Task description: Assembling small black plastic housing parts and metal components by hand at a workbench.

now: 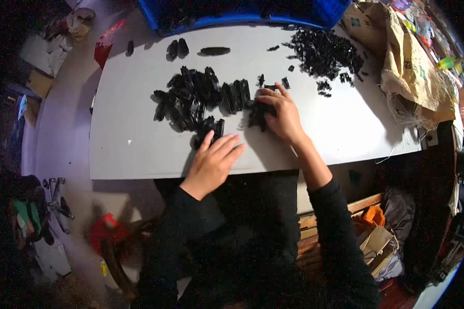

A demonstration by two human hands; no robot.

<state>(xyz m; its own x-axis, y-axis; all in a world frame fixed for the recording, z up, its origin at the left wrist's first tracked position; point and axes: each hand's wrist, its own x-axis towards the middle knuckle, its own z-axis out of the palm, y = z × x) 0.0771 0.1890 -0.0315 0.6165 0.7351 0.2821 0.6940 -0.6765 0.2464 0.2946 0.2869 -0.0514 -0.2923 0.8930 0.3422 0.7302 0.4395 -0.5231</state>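
Note:
Several long black plastic pieces lie in a loose heap (188,98) on the white table, with a tidier row of upright black pieces (235,96) on its right side. My left hand (214,162) rests at the heap's near end, fingers spread, its fingertips against a few black pieces (210,129). Over a small cluster of black pieces (258,114), my right hand (284,114) arches with thumb and fingers apart. Its palm side is hidden. Just beyond its fingers lie small black bits (285,82).
A pile of small black parts (327,54) lies at the far right of the white table (134,159). A blue bin (242,15) stands at the back. Woven sacks (415,77) hang over the right side. Single black pieces (215,51) lie near the far edge.

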